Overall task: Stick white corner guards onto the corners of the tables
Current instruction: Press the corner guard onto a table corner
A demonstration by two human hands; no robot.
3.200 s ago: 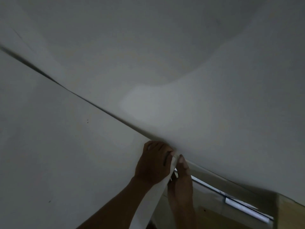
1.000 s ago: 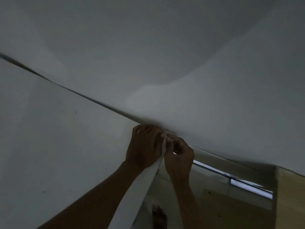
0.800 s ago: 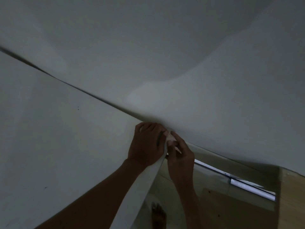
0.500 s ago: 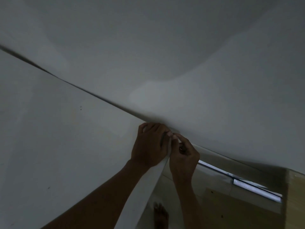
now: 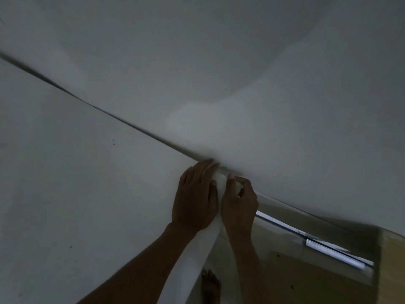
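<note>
1. Nearest to the camera, at the bottom of the head view, a bare foot [image 5: 210, 284] stood on the floor [image 5: 306, 281], which looked yellowish brown in the weak light.
2. Two bare forearms rose from the lower edge towards the corner of the near white table [image 5: 76, 183].
3. The left hand [image 5: 195, 198] lay flat on the top of this table at its corner. Its fingers were straight and close together, the tips reached the seam between the two tables, and the thumb lay along the table edge.
4. The right hand [image 5: 238, 202] was just beside the left one, on the side face of the same corner. Its fingers were curled inward and the thumb pressed against the white corner. Something small and dark showed between the fingers, but I could not tell what it was.
5. The white corner guard [image 5: 221, 183] sat on the table corner, between the two hands, and both hands touched it. Its outline was hard to separate from the white table edge.
6. Behind the hands, a dark narrow gap [image 5: 131, 126] ran diagonally from the upper left to the corner.
7. Beyond this gap, the second white table [image 5: 241, 84] filled the upper part of the view.
8. At the lower right, a bright strip [image 5: 335, 253] showed under the far table.
</note>
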